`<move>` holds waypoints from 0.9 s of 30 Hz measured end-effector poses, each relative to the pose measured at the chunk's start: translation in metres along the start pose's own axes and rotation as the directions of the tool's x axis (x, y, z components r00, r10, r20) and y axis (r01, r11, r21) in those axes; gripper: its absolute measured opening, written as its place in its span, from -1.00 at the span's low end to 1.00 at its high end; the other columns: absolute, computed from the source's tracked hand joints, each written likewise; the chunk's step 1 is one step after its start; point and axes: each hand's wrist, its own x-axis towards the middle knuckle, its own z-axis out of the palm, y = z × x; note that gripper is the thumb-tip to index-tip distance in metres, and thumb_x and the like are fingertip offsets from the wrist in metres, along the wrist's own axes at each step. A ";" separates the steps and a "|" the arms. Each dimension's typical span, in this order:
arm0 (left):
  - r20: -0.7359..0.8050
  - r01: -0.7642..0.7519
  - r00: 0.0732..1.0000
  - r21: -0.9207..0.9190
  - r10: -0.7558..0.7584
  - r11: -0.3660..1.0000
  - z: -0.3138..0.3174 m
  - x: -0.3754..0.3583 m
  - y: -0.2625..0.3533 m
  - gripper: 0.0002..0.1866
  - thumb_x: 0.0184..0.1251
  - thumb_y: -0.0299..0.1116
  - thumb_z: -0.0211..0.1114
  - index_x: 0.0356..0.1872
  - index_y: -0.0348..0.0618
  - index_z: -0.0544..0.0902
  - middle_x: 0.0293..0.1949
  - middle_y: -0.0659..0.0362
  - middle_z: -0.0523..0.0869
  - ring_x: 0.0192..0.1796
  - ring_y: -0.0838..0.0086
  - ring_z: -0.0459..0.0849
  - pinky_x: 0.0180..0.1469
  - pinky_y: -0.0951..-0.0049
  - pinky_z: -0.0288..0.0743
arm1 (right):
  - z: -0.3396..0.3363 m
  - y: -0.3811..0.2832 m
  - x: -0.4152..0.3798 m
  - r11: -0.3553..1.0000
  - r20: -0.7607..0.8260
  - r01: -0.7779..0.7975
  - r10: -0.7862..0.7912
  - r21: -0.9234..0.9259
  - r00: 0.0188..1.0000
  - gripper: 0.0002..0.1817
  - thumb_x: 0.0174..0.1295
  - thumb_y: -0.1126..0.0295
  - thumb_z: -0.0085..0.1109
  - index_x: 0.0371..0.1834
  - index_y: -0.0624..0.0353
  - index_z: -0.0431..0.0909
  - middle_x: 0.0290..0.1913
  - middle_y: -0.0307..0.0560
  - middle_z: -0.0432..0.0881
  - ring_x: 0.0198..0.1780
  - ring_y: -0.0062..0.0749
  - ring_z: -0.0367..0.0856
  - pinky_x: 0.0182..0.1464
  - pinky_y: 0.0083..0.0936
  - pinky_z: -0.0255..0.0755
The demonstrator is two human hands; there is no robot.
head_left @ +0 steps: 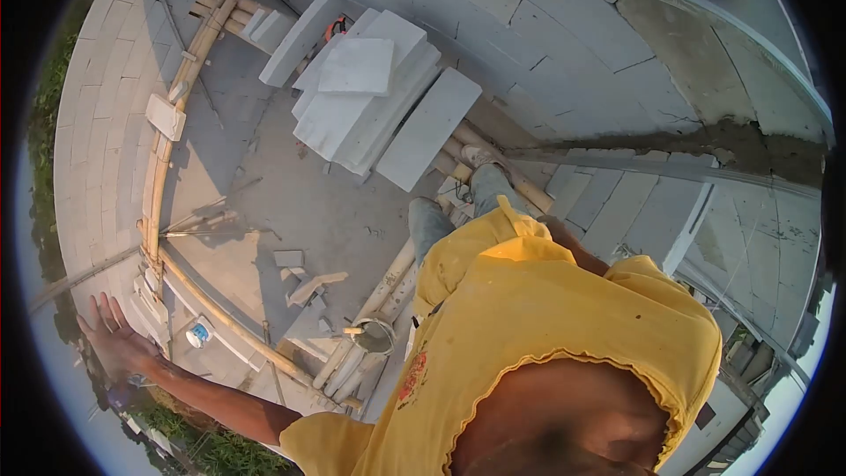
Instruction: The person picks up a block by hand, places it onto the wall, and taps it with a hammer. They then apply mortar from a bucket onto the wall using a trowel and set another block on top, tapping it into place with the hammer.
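Note:
My left hand point(122, 344) is stretched far out to the side with its fingers spread, and nothing is in it. It is nearest to the bamboo poles and the outer block wall at the left, apart from them. Only a bit of my right forearm point(573, 247) shows beyond the yellow shirt point(564, 317); the right hand is hidden. A foot in a pale shoe point(478, 156) rests by the bamboo poles point(502, 172).
White blocks point(357, 66) are stacked on the scaffold beside the grey block wall point(564, 44). A bucket point(374, 336) stands near poles below my legs. Broken block pieces point(308, 286) lie on the floor. A bamboo rail point(157, 185) runs along the left; a drop with greenery shows beyond.

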 end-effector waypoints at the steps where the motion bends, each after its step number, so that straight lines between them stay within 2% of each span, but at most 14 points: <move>1: -0.024 0.006 1.000 -0.006 -0.006 1.000 0.030 -0.021 -0.007 -0.22 0.72 0.16 -0.16 0.63 -0.28 0.02 0.47 -0.28 0.37 0.49 -0.09 0.45 0.57 -0.01 0.38 | -0.041 0.003 0.041 0.999 -0.021 0.012 -0.011 0.031 1.000 -0.28 0.29 0.40 0.33 0.55 0.13 0.35 -0.11 0.03 0.75 -0.17 -0.30 0.76 -0.21 -0.30 0.68; 2: -0.033 0.101 0.994 -0.122 -0.106 0.987 0.066 -0.046 -0.018 -0.27 0.74 0.11 -0.15 0.63 -0.25 0.05 0.45 -0.26 0.40 0.47 -0.06 0.48 0.54 0.02 0.42 | -0.087 -0.011 0.059 0.961 0.056 -0.131 0.121 0.242 0.991 -0.29 0.30 0.37 0.33 0.55 0.13 0.36 -0.12 0.01 0.73 -0.19 -0.34 0.74 -0.21 -0.34 0.68; 3: -0.014 0.200 0.978 -0.217 -0.208 0.956 0.097 -0.070 -0.038 -0.31 0.76 0.05 -0.14 0.64 -0.22 0.09 0.44 -0.24 0.43 0.45 -0.03 0.51 0.51 0.05 0.45 | -0.137 -0.028 0.076 0.860 0.132 -0.282 0.250 0.425 0.959 -0.30 0.31 0.35 0.33 0.54 0.12 0.37 -0.14 0.00 0.71 -0.21 -0.37 0.72 -0.22 -0.38 0.67; 4: 0.097 0.311 0.950 -0.240 -0.296 0.920 0.115 -0.091 -0.071 -0.29 0.75 0.08 -0.13 0.65 -0.21 0.08 0.44 -0.23 0.43 0.43 -0.02 0.53 0.48 0.05 0.48 | -0.150 -0.022 0.070 0.845 0.150 -0.301 0.262 0.443 0.953 -0.30 0.32 0.35 0.32 0.55 0.11 0.36 -0.12 -0.01 0.70 -0.23 -0.38 0.72 -0.22 -0.39 0.67; 6: 0.176 0.492 0.868 -0.169 -0.465 0.854 0.148 -0.140 -0.117 -0.28 0.74 0.10 -0.12 0.66 -0.18 0.08 0.45 -0.18 0.44 0.41 0.01 0.55 0.44 0.08 0.51 | -0.196 -0.041 0.087 0.822 0.116 -0.278 0.255 0.497 0.960 -0.31 0.34 0.33 0.30 0.55 0.10 0.36 -0.09 -0.02 0.68 -0.27 -0.40 0.70 -0.24 -0.41 0.67; 9: 0.098 0.675 0.733 -0.221 -0.673 0.704 0.165 -0.199 -0.151 -0.27 0.74 0.13 -0.14 0.67 -0.13 0.08 0.46 -0.14 0.44 0.42 0.04 0.54 0.45 0.08 0.50 | -0.208 -0.037 0.083 0.876 0.294 -0.396 0.315 0.276 0.902 -0.32 0.37 0.29 0.28 0.57 0.08 0.35 -0.01 -0.01 0.68 -0.25 -0.35 0.72 -0.22 -0.37 0.69; 12: 0.056 0.741 0.627 -0.352 -0.777 0.572 0.157 -0.247 -0.186 -0.25 0.71 0.20 -0.12 0.67 -0.07 0.09 0.46 -0.12 0.44 0.42 0.06 0.54 0.45 0.05 0.49 | -0.209 -0.057 0.071 0.904 0.379 -0.425 0.373 0.059 0.847 -0.32 0.38 0.28 0.28 0.58 0.05 0.34 0.01 0.01 0.69 -0.20 -0.30 0.75 -0.18 -0.32 0.70; 15: 0.022 0.776 0.479 -0.479 -0.878 0.411 0.144 -0.308 -0.234 -0.23 0.68 0.25 -0.10 0.66 -0.02 0.10 0.46 -0.10 0.45 0.42 0.07 0.55 0.45 0.04 0.48 | -0.208 -0.071 0.088 0.908 0.429 -0.418 0.378 -0.001 0.820 -0.30 0.38 0.21 0.29 0.58 0.05 0.34 0.07 0.02 0.69 -0.14 -0.26 0.77 -0.14 -0.28 0.71; 18: 0.041 0.789 0.318 -0.566 -0.947 0.241 0.158 -0.368 -0.298 -0.22 0.66 0.29 -0.10 0.66 0.01 0.11 0.46 -0.08 0.46 0.43 0.09 0.54 0.46 0.03 0.47 | -0.197 -0.080 0.160 0.936 0.388 -0.350 0.339 -0.044 0.857 -0.28 0.39 0.11 0.28 0.58 0.06 0.33 0.08 0.00 0.71 -0.15 -0.28 0.76 -0.13 -0.26 0.71; 20: 0.049 0.814 0.196 -0.566 -0.979 0.135 0.173 -0.414 -0.338 -0.22 0.66 0.29 -0.11 0.66 0.02 0.11 0.46 -0.06 0.47 0.45 0.09 0.52 0.46 0.04 0.46 | -0.190 -0.087 0.227 0.971 0.328 -0.236 0.234 -0.033 0.915 -0.31 0.42 0.01 0.23 0.54 0.05 0.39 0.05 -0.06 0.72 -0.17 -0.32 0.74 -0.19 -0.30 0.66; 22: 0.031 0.825 0.126 -0.559 -0.992 0.087 0.203 -0.453 -0.386 -0.20 0.65 0.31 -0.11 0.67 0.01 0.10 0.47 -0.06 0.46 0.45 0.11 0.52 0.47 0.04 0.45 | -0.176 -0.099 0.317 0.972 0.256 -0.237 0.231 -0.007 0.939 -0.37 0.43 -0.07 0.19 0.47 -0.01 0.46 0.07 -0.11 0.71 -0.15 -0.37 0.72 -0.23 -0.38 0.60; 24: 0.028 0.839 0.069 -0.542 -0.997 0.043 0.246 -0.497 -0.436 -0.17 0.63 0.34 -0.10 0.66 0.01 0.11 0.48 -0.07 0.45 0.46 0.11 0.51 0.48 0.03 0.42 | -0.154 -0.089 0.430 0.989 0.232 -0.143 0.129 0.045 0.964 -0.38 0.44 -0.12 0.17 0.46 -0.08 0.48 0.13 -0.14 0.69 -0.11 -0.35 0.71 -0.17 -0.38 0.57; 26: 0.050 0.876 0.011 -0.483 -0.999 -0.015 0.294 -0.537 -0.487 -0.13 0.59 0.39 -0.08 0.66 0.00 0.12 0.48 -0.07 0.44 0.47 0.10 0.50 0.49 0.03 0.39 | -0.142 -0.116 0.504 0.988 0.220 -0.144 0.127 0.059 0.967 -0.33 0.41 -0.21 0.16 0.48 -0.13 0.45 0.21 -0.14 0.65 -0.02 -0.30 0.69 -0.03 -0.27 0.58; 27: 0.075 0.900 -0.015 -0.433 -0.997 -0.047 0.317 -0.559 -0.516 -0.10 0.57 0.43 -0.10 0.67 0.02 0.12 0.54 -0.09 0.38 0.54 0.11 0.42 0.51 0.01 0.34 | -0.134 -0.126 0.528 0.985 0.191 -0.167 0.155 0.045 0.969 -0.29 0.41 -0.25 0.14 0.51 -0.12 0.42 0.27 -0.11 0.62 0.03 -0.26 0.68 0.01 -0.23 0.57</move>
